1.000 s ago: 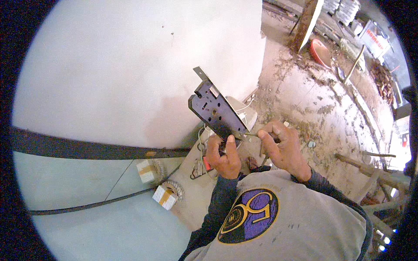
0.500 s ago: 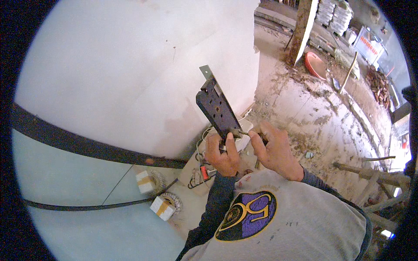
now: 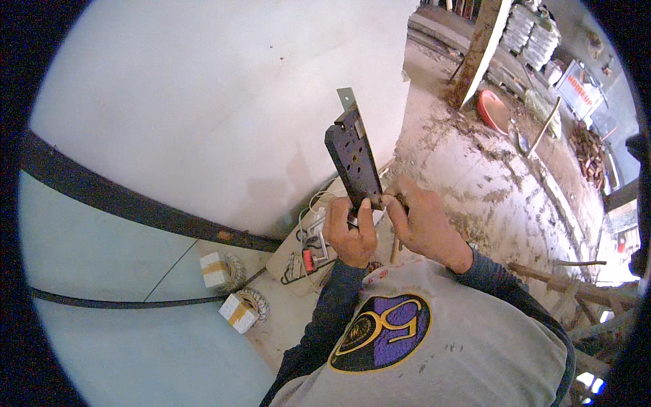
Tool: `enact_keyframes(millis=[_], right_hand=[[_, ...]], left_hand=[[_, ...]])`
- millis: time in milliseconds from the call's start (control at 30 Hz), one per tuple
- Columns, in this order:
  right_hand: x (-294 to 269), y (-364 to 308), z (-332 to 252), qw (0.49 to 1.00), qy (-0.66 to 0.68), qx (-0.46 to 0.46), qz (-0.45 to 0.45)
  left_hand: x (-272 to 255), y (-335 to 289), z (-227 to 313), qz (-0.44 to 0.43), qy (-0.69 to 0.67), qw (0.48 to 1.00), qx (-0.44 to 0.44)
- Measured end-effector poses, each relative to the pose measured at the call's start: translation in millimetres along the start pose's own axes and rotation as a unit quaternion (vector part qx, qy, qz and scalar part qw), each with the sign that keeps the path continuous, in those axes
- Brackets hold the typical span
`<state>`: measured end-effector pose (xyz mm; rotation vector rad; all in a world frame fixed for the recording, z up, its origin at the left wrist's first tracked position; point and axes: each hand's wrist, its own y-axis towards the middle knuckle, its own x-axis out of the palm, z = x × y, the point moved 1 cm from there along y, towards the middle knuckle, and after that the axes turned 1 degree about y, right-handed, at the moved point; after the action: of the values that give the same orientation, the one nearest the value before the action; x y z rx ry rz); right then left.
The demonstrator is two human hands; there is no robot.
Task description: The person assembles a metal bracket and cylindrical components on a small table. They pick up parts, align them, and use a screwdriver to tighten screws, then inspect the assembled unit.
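Note:
A black mortise lock case (image 3: pixel 355 157) with a metal faceplate (image 3: pixel 346 98) stands tilted upright in front of the white panel. My left hand (image 3: pixel 350 234) grips its lower end, thumb across the face. Beside that end, my right hand (image 3: pixel 428 218) is closed with thumb and forefinger pinched at the lock's lower corner. Whatever small piece lies between those right fingertips is too hidden to name.
A red-topped item (image 3: pixel 308 260) and cords lie on a board below my hands. Two taped white boxes (image 3: pixel 239 311) sit by the dark frame bar (image 3: pixel 149 216). Farther off are a red basin (image 3: pixel 493 112), a long-handled tool (image 3: pixel 544 127) and wooden poles (image 3: pixel 563 283) at right.
The lock has shifted slightly right and stands more upright. My right fingertips have come closer to its lower corner; the small metal piece that showed between them is now hidden.

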<state>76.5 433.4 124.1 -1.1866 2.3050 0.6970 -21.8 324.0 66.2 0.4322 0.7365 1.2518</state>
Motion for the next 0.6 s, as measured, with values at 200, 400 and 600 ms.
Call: enact_keyframes(millis=[200, 400, 600], right_hand=[[-2.7, 4.1, 11.7, 0.983, 0.145, 0.063, -0.093], [5.8, 19.5, 63.8, 0.966, 0.19, 0.081, -0.153], [84.2, -15.7, 105.4, 0.899, 0.317, 0.218, -0.209]], left_hand=[[-5.1, -3.2, -5.6, -0.012, -0.054, 0.997, -0.056], [-17.2, -41.3, -26.1, -0.104, -0.172, 0.944, -0.262], [-22.5, -96.3, -52.9, -0.185, -0.183, 0.911, -0.319]])
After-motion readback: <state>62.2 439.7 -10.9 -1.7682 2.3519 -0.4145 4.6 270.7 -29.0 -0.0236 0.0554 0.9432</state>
